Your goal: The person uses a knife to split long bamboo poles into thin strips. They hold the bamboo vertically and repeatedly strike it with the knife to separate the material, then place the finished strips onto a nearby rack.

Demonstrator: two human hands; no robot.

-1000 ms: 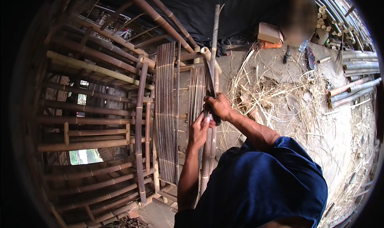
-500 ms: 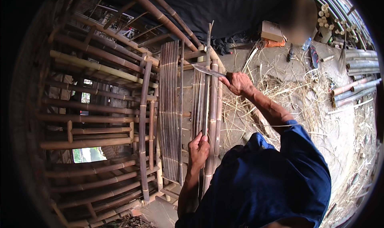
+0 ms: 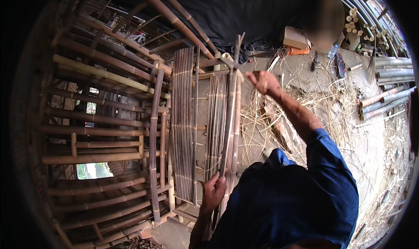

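Observation:
My left hand (image 3: 214, 191) is closed round the lower part of a long dark bamboo strip (image 3: 228, 129). The strip runs away from me, its far end split into thin ends that stick up past a pale bamboo pole end. My right hand (image 3: 264, 82) is closed in a fist to the right of the strip's far part, apart from it. It grips a knife, whose blade hardly shows from this angle. Just left of the held strip lies a row of narrow bamboo slats (image 3: 214, 118). Farther left stands a panel of dark slats (image 3: 181, 126).
A bamboo frame (image 3: 156, 140) with many rails fills the left side. Shavings (image 3: 301, 100) litter the floor at right. Bamboo poles (image 3: 390, 100) are stacked at far right. A cardboard box (image 3: 297, 37) and a plastic bottle (image 3: 333, 51) stand at the back, near black cloth (image 3: 257, 13).
My left hand has slid nearer to me along the strip. The knife blade lay across the strip before; now it has swung out of clear sight. The strip's far end sits lower.

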